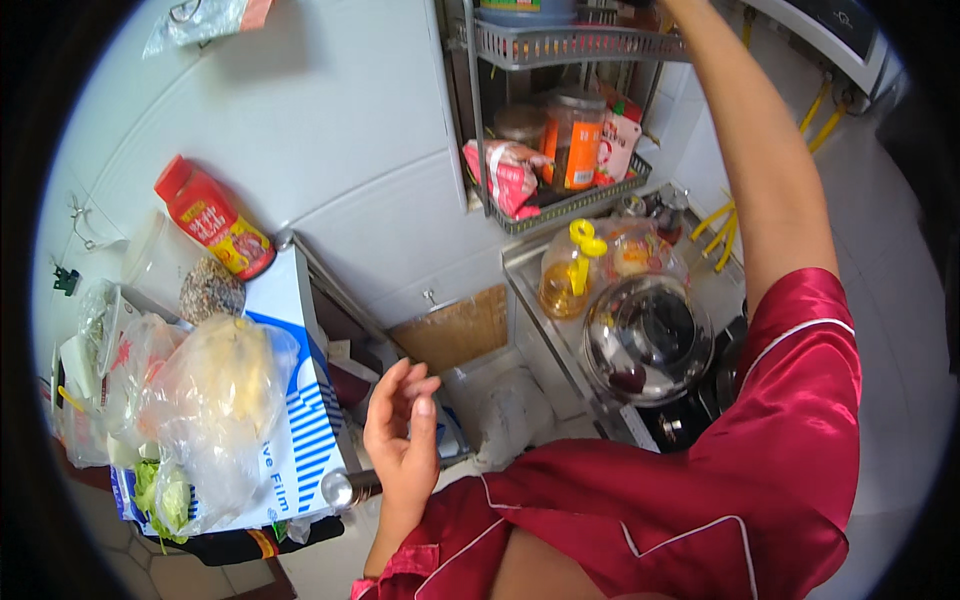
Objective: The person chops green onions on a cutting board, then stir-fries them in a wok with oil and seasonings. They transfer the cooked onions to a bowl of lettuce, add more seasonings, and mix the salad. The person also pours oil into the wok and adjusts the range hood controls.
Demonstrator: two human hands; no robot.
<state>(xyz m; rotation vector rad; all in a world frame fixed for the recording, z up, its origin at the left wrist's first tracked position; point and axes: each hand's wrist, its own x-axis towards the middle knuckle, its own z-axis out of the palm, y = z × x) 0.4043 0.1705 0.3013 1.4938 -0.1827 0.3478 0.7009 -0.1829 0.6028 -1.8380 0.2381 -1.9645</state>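
My left hand is raised in front of me, palm turned up, with loosely curled fingers and nothing in them. It is nearest to the silver end of a rack post. My right arm stretches up towards the top of a grey wire shelf rack; the right hand itself is past the upper edge of the picture. Below that arm, a glass-lidded pan stands on the stove. Beside it is an oil bottle with a yellow spout cap.
On the left, a white-and-blue cling film box carries a plastic bag of pale yellow food, lettuce and a red-capped bottle. An orange-labelled jar and a pink packet sit on the lower shelf. Yellow pipes run at right.
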